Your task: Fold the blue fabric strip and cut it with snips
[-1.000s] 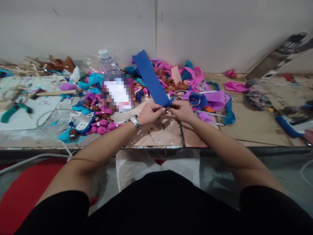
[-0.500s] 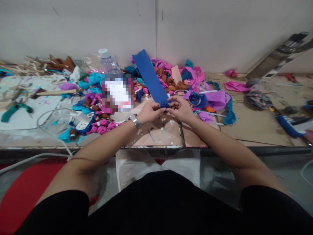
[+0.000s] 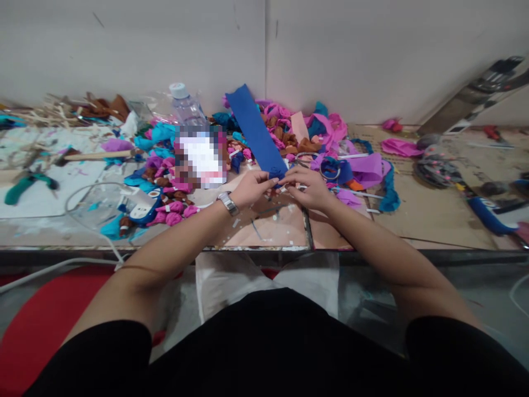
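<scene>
A long, flat dark-blue strip, of paper or cloth, slants from the heap at the back down to my fingers. Its near end is bunched up, and both hands pinch it there. My left hand, with a metal watch at the wrist, grips the bunched end from the left, thumb against the fingers. From the right, my right hand closes its fingertips on the same end. My fingers hide part of the gathered bit.
Pink, brown and blue crumpled pieces lie left of my hands. Behind stand a clear bottle and a blurred bright screen. Purple strips lie right. Green-handled pliers and a hammer are far left, a glue gun's cable nearer.
My right hand's fingers have shifted over the bunched end of the blue strip and now cover more of it. The left hand stays nearly in place, still pinching.
</scene>
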A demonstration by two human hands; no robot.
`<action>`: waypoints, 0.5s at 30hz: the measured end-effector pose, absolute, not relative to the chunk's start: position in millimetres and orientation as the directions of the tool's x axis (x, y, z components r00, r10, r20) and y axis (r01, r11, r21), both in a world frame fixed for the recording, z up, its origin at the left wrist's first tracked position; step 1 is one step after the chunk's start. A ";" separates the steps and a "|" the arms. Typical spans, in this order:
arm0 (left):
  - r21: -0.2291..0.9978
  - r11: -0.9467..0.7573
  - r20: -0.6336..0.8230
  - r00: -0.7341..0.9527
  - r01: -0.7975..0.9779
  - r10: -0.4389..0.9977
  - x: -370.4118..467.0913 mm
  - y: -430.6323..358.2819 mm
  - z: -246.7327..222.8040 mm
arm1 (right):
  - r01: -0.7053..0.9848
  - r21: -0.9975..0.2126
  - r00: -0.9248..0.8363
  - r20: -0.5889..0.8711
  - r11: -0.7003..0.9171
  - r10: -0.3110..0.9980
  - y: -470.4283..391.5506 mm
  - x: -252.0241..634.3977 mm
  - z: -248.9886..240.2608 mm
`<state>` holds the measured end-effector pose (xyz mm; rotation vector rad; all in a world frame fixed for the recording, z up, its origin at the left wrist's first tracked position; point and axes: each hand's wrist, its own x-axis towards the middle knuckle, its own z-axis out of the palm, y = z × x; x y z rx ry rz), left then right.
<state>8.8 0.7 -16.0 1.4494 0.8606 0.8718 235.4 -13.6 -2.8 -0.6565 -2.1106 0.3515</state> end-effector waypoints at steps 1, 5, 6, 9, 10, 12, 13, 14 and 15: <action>0.999 -0.045 0.030 0.453 0.022 0.891 8.7 1.0 -16.3 | 0.314 -0.468 -0.487 0.667 0.826 0.563 -12.8 235.9 -3.6; 0.999 -0.036 0.021 0.479 0.021 0.878 8.3 0.0 -16.1 | 0.305 -0.481 -0.521 0.638 0.822 0.567 -10.5 237.8 -6.0; 0.999 -0.034 0.018 0.485 0.024 0.874 8.3 -0.8 -15.6 | 0.310 -0.483 -0.536 0.623 0.819 0.571 -10.4 238.2 -5.9; 1.000 -0.011 -0.002 0.492 0.024 0.870 8.6 -3.4 -13.8 | 0.339 -0.496 -0.569 0.569 0.799 0.594 -11.7 239.2 -3.6; 1.000 0.001 -0.009 0.492 0.017 0.870 8.8 -4.0 -13.3 | 0.350 -0.506 -0.568 0.554 0.788 0.609 -12.6 239.3 -2.4; 1.000 0.022 -0.017 0.485 -0.005 0.874 9.6 -4.6 -12.6 | 0.369 -0.534 -0.550 0.534 0.760 0.642 -14.3 239.0 0.0; 0.999 0.031 -0.018 0.477 -0.020 0.879 10.0 -4.6 -12.4 | 0.374 -0.548 -0.539 0.529 0.749 0.656 -15.0 238.8 1.1; 0.998 0.042 -0.020 0.469 -0.037 0.883 10.4 -4.5 -12.3 | 0.376 -0.559 -0.527 0.527 0.739 0.667 -15.6 238.5 1.9; 0.997 0.050 -0.018 0.460 -0.056 0.888 10.8 -4.3 -12.2 | 0.374 -0.569 -0.517 0.528 0.732 0.674 -16.1 238.2 2.6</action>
